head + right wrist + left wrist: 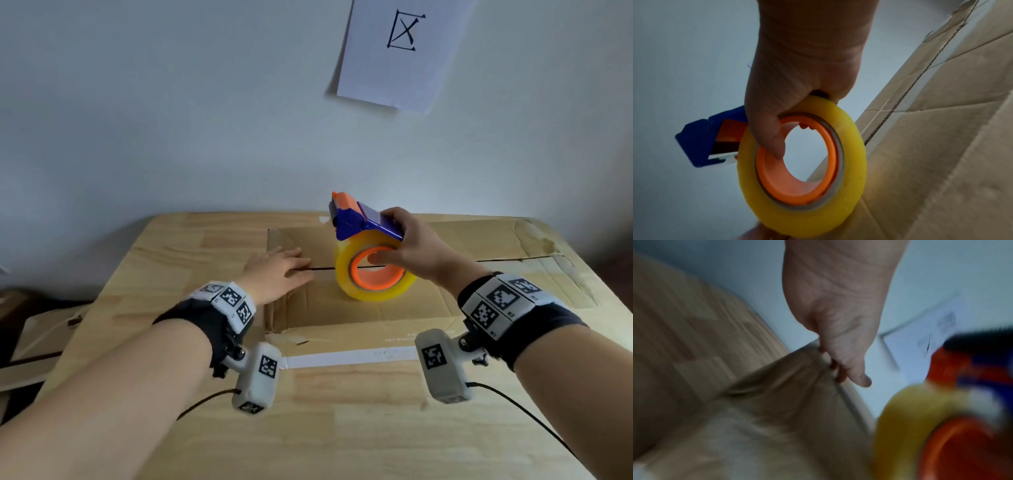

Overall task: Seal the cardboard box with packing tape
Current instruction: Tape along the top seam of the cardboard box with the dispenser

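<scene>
A flat brown cardboard box point(394, 308) lies on the wooden table, flaps closed, with a dark seam point(325, 269) running left to right. My left hand point(284, 267) rests flat with straight fingers on the box's left end, over the seam. My right hand point(411, 246) grips a tape dispenser point(370, 277) with a blue and orange frame and a yellowish roll, thumb inside the orange core. The roll stands on the box top at the seam. The right wrist view shows the hand point(807, 65) curled round the roll point(851, 146) beside the box point(941, 146). The left wrist view is blurred.
The wooden table point(342, 428) reaches to a pale wall, where a paper sheet point(400, 51) with a drawn mark hangs. Loose cardboard pieces point(34, 342) lie off the table's left side. A white strip point(349, 356) runs along the box's near edge. Cables trail from both wrist cameras.
</scene>
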### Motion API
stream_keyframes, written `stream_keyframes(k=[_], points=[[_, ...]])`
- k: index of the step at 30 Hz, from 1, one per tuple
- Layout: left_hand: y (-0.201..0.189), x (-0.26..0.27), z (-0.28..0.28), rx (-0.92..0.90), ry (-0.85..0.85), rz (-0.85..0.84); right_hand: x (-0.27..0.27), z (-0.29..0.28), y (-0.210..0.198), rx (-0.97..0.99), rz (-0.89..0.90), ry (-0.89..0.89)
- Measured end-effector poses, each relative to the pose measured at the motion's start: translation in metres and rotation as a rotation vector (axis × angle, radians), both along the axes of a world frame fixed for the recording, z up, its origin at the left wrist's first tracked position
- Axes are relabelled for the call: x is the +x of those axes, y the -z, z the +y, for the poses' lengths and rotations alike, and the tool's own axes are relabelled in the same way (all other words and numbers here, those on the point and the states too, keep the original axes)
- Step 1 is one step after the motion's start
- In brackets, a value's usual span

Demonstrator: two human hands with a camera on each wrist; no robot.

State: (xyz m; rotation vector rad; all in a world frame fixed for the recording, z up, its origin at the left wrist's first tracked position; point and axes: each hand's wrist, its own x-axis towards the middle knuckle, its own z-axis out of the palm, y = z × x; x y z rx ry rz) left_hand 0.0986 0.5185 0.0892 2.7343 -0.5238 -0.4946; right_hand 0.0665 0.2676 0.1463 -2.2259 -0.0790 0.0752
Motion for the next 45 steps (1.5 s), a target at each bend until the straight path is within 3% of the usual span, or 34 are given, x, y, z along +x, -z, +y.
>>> stream_keyframes(k=[4,7,19,26,29,33,36,41,45], points=[[-0.049,-0.007,-0.005,-0.729,-0.407,0.303,-0.006,0.008,-0.005,-0.098,-0.004,-0.051],[-0.066,-0.021,-0.010,-0.946,-0.445,0.451,-0.011,0.008,-0.004,-0.102,-0.013,-0.022],[-0.089,-0.029,-0.036,-1.019,-0.602,0.537,-0.016,0.000,0.003,-0.092,-0.047,-0.079],[-0.095,-0.022,-0.036,-0.914,-0.498,0.420,-0.016,-0.004,-0.007,-0.129,-0.018,-0.154],[-0.106,-0.023,-0.040,-0.864,-0.436,0.343,-0.016,0.007,-0.016,-0.213,-0.096,-0.212],[-0.138,-0.018,-0.035,-0.677,-0.291,0.150,-0.020,0.018,-0.025,-0.195,-0.188,-0.196],[-0.167,-0.011,-0.017,-0.652,-0.246,0.107,-0.017,0.026,-0.047,-0.113,-0.282,-0.219],[-0.171,-0.009,0.016,-0.691,-0.303,0.089,-0.005,0.042,-0.084,-0.406,-0.331,-0.234],[-0.148,-0.011,0.045,-0.726,-0.395,0.097,-0.006,0.047,-0.079,-0.514,-0.310,-0.238]])
